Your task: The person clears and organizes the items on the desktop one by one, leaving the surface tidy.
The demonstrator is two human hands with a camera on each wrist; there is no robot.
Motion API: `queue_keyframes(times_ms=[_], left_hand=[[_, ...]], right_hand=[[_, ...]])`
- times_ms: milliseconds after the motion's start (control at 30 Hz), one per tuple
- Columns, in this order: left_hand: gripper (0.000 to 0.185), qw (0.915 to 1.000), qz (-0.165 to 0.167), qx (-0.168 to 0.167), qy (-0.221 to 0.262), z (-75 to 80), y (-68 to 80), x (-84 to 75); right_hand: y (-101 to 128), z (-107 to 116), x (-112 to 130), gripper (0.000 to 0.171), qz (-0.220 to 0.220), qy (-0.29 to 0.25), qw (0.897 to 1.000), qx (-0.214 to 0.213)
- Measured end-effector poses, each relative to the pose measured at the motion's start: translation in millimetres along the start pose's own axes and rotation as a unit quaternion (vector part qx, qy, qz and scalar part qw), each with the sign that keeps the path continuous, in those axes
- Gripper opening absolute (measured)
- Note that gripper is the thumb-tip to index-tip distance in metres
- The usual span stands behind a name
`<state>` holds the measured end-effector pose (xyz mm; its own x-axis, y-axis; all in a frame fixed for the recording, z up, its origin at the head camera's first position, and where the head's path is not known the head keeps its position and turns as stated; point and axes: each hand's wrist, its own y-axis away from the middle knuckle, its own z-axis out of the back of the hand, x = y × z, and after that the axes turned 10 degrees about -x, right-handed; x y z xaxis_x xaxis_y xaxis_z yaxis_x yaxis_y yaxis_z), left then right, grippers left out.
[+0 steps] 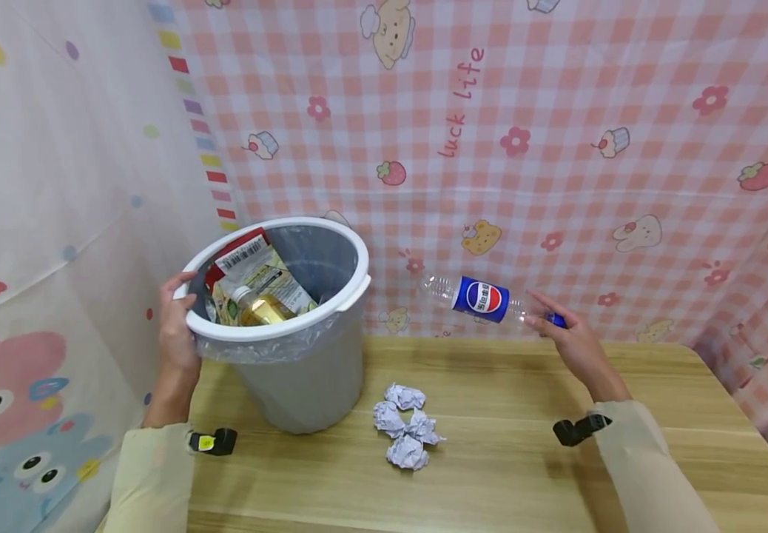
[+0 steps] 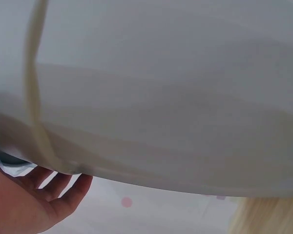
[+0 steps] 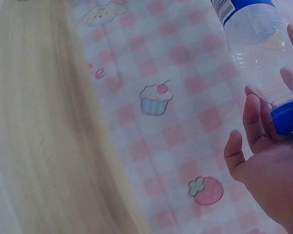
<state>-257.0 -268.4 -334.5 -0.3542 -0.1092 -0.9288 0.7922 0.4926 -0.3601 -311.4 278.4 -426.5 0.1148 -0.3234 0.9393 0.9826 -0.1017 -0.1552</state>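
On the left of the head view stands a grey trash bin [image 1: 320, 389] with a white rim and a clear liner. My left hand [image 1: 177, 337] grips its rim at the left side, fingers over the edge. Inside lie a plastic bottle of yellow liquid [image 1: 265, 309] and a printed packet [image 1: 271, 274]. My right hand [image 1: 580, 344] holds a clear plastic Pepsi bottle [image 1: 482, 299] near its blue cap [image 3: 287, 117], raised above the table, its base toward the bin. Thumb and fingers lie around the bottle's neck in the right wrist view.
Several crumpled paper balls [image 1: 407, 451] lie on the wooden table [image 1: 490, 474] to the right of the bin. A pink checked cloth [image 1: 557, 96] hangs behind the table, and a white patterned cloth [image 1: 91, 222] hangs at the left.
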Motion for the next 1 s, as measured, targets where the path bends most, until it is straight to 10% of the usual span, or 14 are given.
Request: queue_keyframes(times_ms=[400,1000], left_hand=[[0.043,1.0,0.003,0.001,0.008,0.5,0.8,2.0],[0.043,0.9999,0.008,0.002,-0.007,-0.2,1.5,-1.1]], right_hand=[[-2.8,-1.3,30.9,0.057,0.015,-0.139,0.99,-0.013],[-3.5,-11.0,78.1,0.055,0.058,-0.142,0.988,0.001]])
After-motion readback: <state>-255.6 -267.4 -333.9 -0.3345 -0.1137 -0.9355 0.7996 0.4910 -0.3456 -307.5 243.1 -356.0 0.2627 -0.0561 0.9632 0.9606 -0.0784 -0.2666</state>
